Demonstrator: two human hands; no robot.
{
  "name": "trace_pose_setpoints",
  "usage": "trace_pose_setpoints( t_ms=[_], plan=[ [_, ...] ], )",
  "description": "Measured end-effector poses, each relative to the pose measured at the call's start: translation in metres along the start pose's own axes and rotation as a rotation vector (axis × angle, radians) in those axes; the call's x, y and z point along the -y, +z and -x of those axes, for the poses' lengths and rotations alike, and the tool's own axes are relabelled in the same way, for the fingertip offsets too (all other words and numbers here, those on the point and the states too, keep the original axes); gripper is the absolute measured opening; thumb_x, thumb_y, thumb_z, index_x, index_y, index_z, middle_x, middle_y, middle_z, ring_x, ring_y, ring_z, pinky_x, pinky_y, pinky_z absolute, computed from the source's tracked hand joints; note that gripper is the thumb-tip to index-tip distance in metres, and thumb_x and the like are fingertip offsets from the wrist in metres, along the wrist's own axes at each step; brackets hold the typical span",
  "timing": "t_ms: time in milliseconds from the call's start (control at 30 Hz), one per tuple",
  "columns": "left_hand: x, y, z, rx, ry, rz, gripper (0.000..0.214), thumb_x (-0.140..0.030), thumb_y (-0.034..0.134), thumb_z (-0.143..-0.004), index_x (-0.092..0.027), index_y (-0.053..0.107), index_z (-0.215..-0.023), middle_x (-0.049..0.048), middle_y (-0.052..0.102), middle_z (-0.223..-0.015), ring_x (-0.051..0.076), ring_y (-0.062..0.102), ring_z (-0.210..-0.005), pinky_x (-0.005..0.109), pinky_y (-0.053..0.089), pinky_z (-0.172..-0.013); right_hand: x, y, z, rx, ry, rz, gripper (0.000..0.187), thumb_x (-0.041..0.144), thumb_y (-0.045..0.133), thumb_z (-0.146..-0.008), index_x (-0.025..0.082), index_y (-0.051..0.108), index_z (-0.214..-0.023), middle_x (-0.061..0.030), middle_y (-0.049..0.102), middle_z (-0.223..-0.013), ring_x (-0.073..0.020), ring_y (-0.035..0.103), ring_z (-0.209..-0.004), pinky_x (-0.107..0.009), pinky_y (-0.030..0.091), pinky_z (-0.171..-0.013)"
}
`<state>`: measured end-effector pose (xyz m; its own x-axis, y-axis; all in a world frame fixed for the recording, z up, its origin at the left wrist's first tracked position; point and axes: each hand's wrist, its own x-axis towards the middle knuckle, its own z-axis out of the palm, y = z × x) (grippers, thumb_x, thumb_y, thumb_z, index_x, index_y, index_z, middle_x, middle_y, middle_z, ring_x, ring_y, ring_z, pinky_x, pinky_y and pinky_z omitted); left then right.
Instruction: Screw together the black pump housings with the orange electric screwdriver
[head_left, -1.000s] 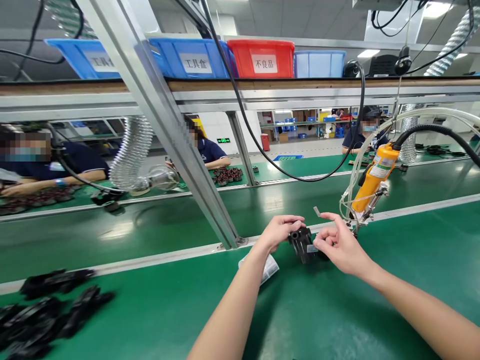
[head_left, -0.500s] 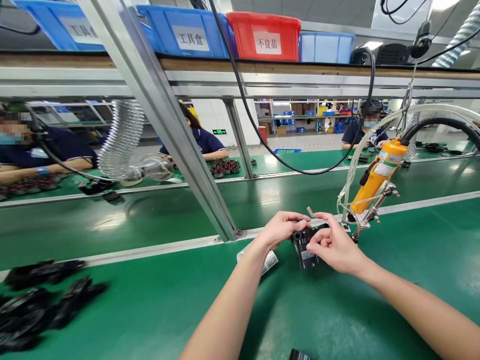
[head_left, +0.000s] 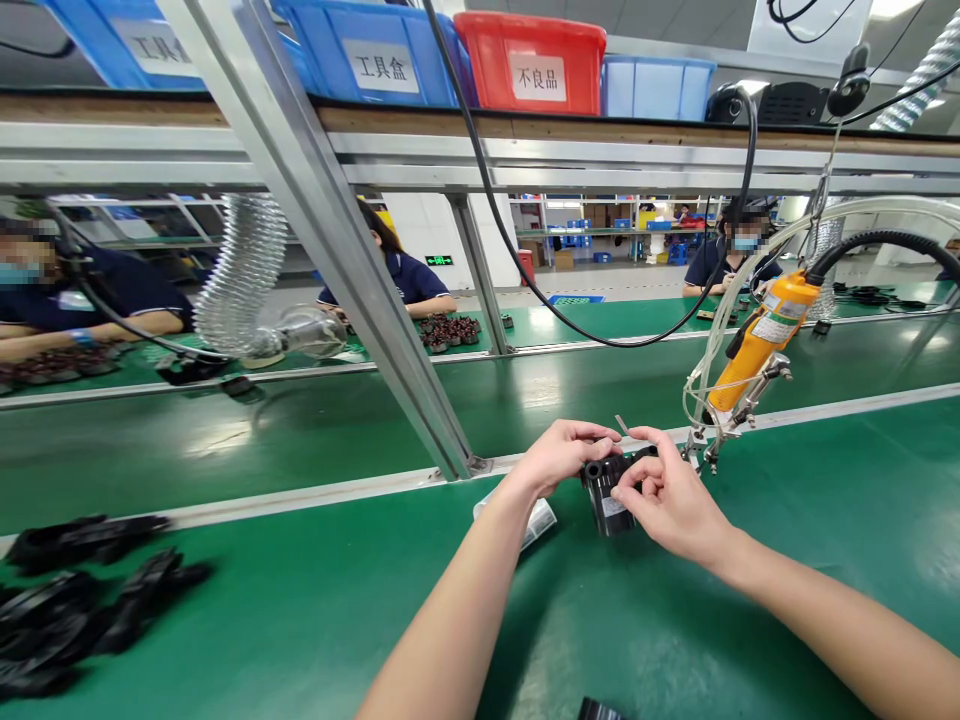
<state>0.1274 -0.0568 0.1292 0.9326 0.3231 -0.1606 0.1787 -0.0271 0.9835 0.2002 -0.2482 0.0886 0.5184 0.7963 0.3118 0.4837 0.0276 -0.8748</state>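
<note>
A glossy black cylindrical part (head_left: pixel 611 512) with a round hole at its top and a small pale label on its side is between my hands, above the green bench. My left hand (head_left: pixel 559 458) grips it from the left, fingers bent over its top edge. On the right, my right hand (head_left: pixel 675 500) has thumb and bent fingers against its side, the index finger reaching over the top. A thin small strip (head_left: pixel 622 424) sticks up by the index fingertips; which hand holds it, I cannot tell. Behind my left wrist lies a white printed sheet or packet (head_left: pixel 538 522), partly hidden.
An orange power screwdriver (head_left: pixel 761 340) with hoses hangs right of my hands. Black parts (head_left: pixel 71 610) lie at the left. Another black piece (head_left: pixel 598 710) shows at the bottom edge. A metal post (head_left: pixel 360 270) rises at left. Co-workers sit across the bench.
The orange screwdriver has swung slightly to the right. My hands and the black part hold nearly the same position.
</note>
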Motion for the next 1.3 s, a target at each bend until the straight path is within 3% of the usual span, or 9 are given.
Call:
trace_pose_setpoints(
  t_ms=[167, 333, 600, 733, 800, 900, 1000, 1133, 1300],
  plan=[
    [-0.004, -0.002, 0.005, 0.034, 0.038, 0.049, 0.051, -0.045, 0.092, -0.062, -0.014, 0.082, -0.1, 0.0142, 0.082, -0.098, 0.024, 0.069, -0.083, 0.03, 0.045, -0.067, -0.002, 0.002, 0.002, -0.136, -0.183, 0.282, 0.071, 0.035, 0.069, -0.087, 0.024, 0.031, -0.147, -0.005, 0.066, -0.108, -0.0149, 0.056, -0.066, -0.032, 0.047, -0.067],
    [-0.008, 0.006, 0.005, 0.071, 0.091, 0.05, 0.045, -0.042, 0.095, -0.06, -0.013, 0.083, -0.094, 0.0138, 0.082, -0.095, 0.026, 0.071, -0.086, 0.029, 0.05, -0.069, -0.005, -0.001, -0.01, -0.121, -0.065, 0.427, 0.107, 0.045, 0.085, -0.068, 0.024, 0.021, -0.151, -0.0102, 0.062, -0.124, -0.0291, 0.068, -0.093, -0.041, 0.053, -0.077],
    [0.013, -0.04, -0.068, -0.493, 0.027, 0.048, 0.031, -0.042, 0.072, -0.094, -0.013, 0.07, -0.106, 0.0078, 0.075, -0.1, 0.021, 0.072, -0.085, 0.036, 0.06, -0.076, -0.03, -0.051, -0.029, 0.035, -0.035, 0.367, 0.068, 0.03, 0.067, -0.089, 0.026, 0.035, -0.15, -0.0072, 0.065, -0.11, -0.0247, 0.061, -0.092, -0.042, 0.046, -0.087],
    [0.021, -0.043, -0.07, -0.601, 0.121, 0.037, 0.033, -0.028, 0.072, -0.095, -0.015, 0.065, -0.124, 0.0146, 0.065, -0.133, 0.029, 0.062, -0.125, 0.049, 0.051, -0.107, -0.04, -0.058, -0.035, 0.105, -0.045, 0.263, 0.059, 0.021, 0.064, -0.088, 0.025, 0.043, -0.143, -0.0041, 0.068, -0.104, -0.0174, 0.059, -0.077, -0.033, 0.046, -0.075],
    [0.027, -0.03, -0.055, -0.552, 0.2, 0.026, 0.054, -0.018, 0.083, -0.082, -0.018, 0.063, -0.132, 0.0167, 0.059, -0.144, 0.032, 0.05, -0.142, 0.047, 0.04, -0.119, -0.043, -0.056, -0.04, 0.086, -0.047, 0.18, 0.056, 0.023, 0.064, -0.088, 0.023, 0.043, -0.14, -0.0041, 0.068, -0.104, -0.0162, 0.058, -0.077, -0.03, 0.047, -0.072],
    [0.039, 0.005, -0.023, -0.167, 0.271, 0.059, 0.092, -0.011, 0.094, -0.065, -0.027, 0.054, -0.147, 0.0155, 0.062, -0.143, 0.033, 0.049, -0.144, 0.048, 0.038, -0.121, -0.042, -0.05, -0.045, 0.0, -0.034, 0.03, 0.055, 0.031, 0.067, -0.089, 0.022, 0.041, -0.136, -0.0031, 0.068, -0.1, -0.0145, 0.056, -0.072, -0.028, 0.049, -0.069],
    [0.054, 0.04, 0.001, 0.182, 0.331, 0.258, 0.084, -0.026, 0.091, -0.078, -0.029, 0.05, -0.152, 0.0148, 0.06, -0.147, 0.033, 0.048, -0.144, 0.047, 0.034, -0.123, -0.035, -0.045, -0.047, -0.074, -0.027, -0.123, 0.065, 0.044, 0.071, -0.09, 0.022, 0.033, -0.139, -0.0047, 0.069, -0.102, -0.0153, 0.061, -0.075, -0.029, 0.053, -0.072],
    [0.063, 0.061, 0.009, 0.132, 0.199, 0.632, 0.071, -0.042, 0.083, -0.087, -0.034, 0.049, -0.149, 0.0112, 0.068, -0.136, 0.034, 0.066, -0.122, 0.055, 0.047, -0.112, -0.024, -0.043, -0.043, -0.131, -0.068, -0.212, 0.049, 0.056, 0.059, -0.097, 0.019, 0.046, -0.126, -0.0087, 0.065, -0.106, -0.0178, 0.063, -0.088, -0.029, 0.054, -0.074],
    [0.061, 0.054, 0.007, 0.069, 0.144, 0.823, 0.07, -0.045, 0.077, -0.091, -0.039, 0.043, -0.151, 0.0066, 0.072, -0.128, 0.03, 0.073, -0.106, 0.055, 0.056, -0.1, -0.014, -0.04, -0.035, 0.093, -0.1, -0.178, 0.044, 0.057, 0.052, -0.102, 0.017, 0.056, -0.084, 0.0004, 0.052, -0.071, -0.0127, 0.048, -0.063, -0.024, 0.041, -0.056]
  ],
)
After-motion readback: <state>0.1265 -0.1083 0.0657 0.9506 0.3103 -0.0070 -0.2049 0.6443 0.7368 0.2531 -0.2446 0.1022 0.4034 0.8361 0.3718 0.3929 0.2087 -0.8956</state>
